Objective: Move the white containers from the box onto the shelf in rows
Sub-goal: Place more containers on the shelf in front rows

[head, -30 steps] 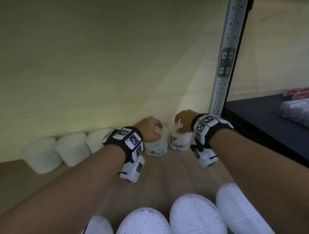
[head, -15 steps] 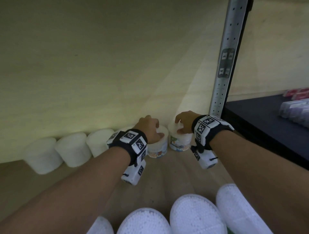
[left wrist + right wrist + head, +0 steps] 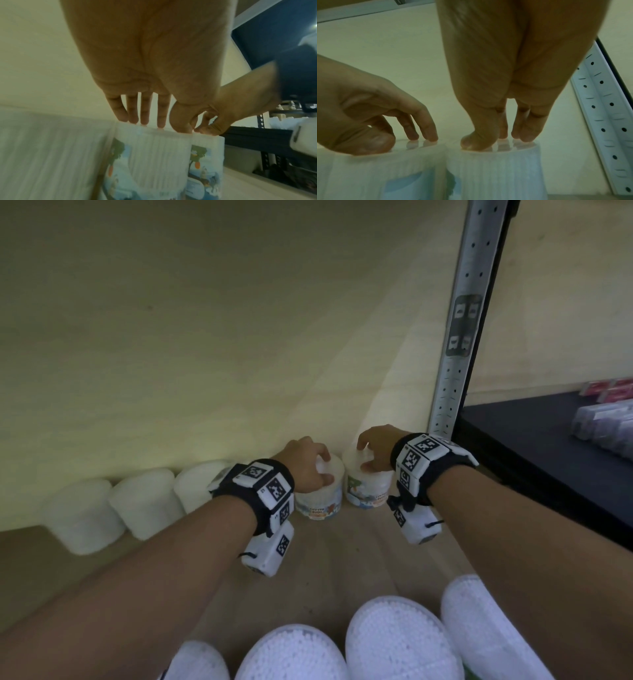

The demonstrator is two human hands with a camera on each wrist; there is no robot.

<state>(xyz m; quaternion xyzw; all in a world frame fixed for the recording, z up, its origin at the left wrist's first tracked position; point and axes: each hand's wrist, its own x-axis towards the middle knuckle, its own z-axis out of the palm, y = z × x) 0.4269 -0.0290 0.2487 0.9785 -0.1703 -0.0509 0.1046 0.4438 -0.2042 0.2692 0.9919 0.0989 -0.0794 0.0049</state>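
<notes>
Two white containers with blue cartoon labels stand side by side at the back of the wooden shelf [image 3: 342, 556], against the wall. My left hand [image 3: 310, 467] hovers over the left container [image 3: 320, 503], fingertips and thumb resting on its lid. My right hand [image 3: 375, 451] rests its thumb and fingertips on the lid of the right container [image 3: 366, 491]. The left wrist view shows my left hand [image 3: 163, 125] touching the top rim of its container [image 3: 154, 155]. The right wrist view shows my right hand [image 3: 496, 140] on its glossy lid [image 3: 505, 147], with the left hand [image 3: 393, 140] beside it.
Three plain white containers [image 3: 147, 501] continue the back row to the left. Several more containers with dotted lids [image 3: 397, 642] stand in a front row near me. A perforated metal upright [image 3: 459, 337] bounds the shelf on the right, with a dark neighbouring shelf [image 3: 548, 446] beyond it.
My left hand has slid its container a little back and to the right, close beside the right one. The right hand has barely moved.
</notes>
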